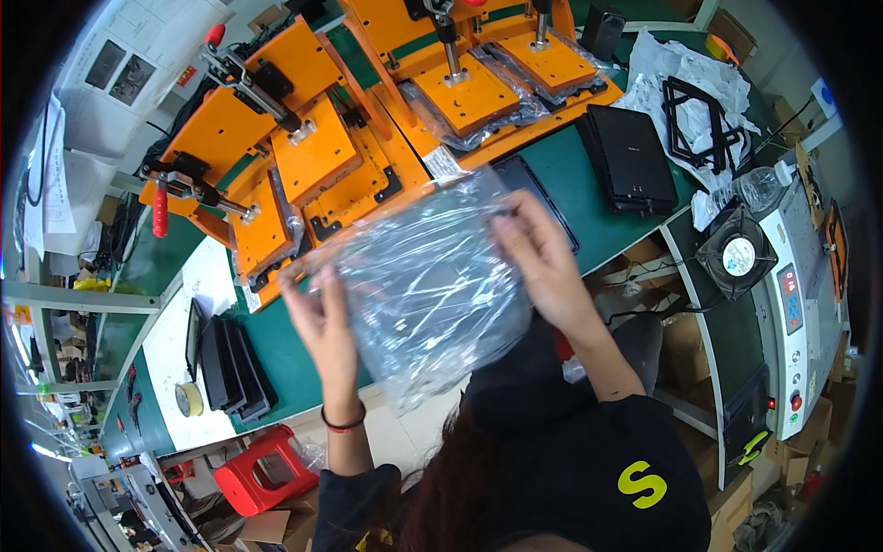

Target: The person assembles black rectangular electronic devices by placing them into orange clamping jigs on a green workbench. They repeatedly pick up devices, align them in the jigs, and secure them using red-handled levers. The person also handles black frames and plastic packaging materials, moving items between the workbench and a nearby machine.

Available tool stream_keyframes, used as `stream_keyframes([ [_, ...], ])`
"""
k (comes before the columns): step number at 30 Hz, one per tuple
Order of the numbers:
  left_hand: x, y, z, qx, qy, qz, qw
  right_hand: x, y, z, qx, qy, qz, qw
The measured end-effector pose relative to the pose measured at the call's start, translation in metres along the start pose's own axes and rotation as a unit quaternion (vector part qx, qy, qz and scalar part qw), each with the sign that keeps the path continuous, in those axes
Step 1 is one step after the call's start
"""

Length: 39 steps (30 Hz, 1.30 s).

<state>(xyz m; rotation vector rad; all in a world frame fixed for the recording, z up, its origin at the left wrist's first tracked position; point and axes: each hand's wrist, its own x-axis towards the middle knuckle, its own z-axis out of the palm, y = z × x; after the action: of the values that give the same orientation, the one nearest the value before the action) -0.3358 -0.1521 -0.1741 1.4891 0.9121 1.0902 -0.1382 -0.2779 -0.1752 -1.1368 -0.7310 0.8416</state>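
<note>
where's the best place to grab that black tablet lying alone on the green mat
Probably by its two long edges, coming straight down from above. The black tablet lies flat on the green mat, its edges free, though crumpled white paper sits close to the far end.

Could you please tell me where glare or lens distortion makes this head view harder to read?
Head view: white glare streaks the clear plastic bag held by the left hand and right hand; fisheye bends the green table edges; the rim is black.

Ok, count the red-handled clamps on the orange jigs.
2: one clamp with a red knob at the top left jig, one clamp with a red handle at the left edge jig. Others farther back may be cut off.
</note>
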Motion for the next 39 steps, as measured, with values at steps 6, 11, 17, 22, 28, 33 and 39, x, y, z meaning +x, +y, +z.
stream_keyframes([
  [6,0.010,-0.020,0.060,-0.079,-0.202,-0.020,0.976,0.018,0.003,-0.060,-0.251,0.137,0.001,0.958],
  [11,0.028,-0.041,0.084,0.150,-0.292,0.057,0.943,0.043,0.010,-0.108,-0.440,-0.034,-0.050,0.896],
  [17,0.023,-0.050,0.102,0.358,-0.215,0.240,0.876,0.056,0.027,-0.113,-0.476,0.044,-0.096,0.873],
  [22,0.018,-0.054,0.101,0.475,-0.153,0.273,0.822,0.025,0.020,-0.096,-0.372,0.193,0.046,0.907],
  [28,-0.004,-0.037,0.105,0.428,-0.312,0.250,0.811,-0.006,0.033,-0.088,-0.471,0.233,0.017,0.851],
  [33,-0.010,-0.062,0.120,0.487,-0.341,0.239,0.768,-0.003,0.055,-0.082,-0.485,0.260,-0.055,0.833],
  [39,-0.001,-0.069,0.117,0.513,-0.330,0.274,0.744,-0.008,0.024,-0.091,-0.435,0.233,-0.021,0.870],
])
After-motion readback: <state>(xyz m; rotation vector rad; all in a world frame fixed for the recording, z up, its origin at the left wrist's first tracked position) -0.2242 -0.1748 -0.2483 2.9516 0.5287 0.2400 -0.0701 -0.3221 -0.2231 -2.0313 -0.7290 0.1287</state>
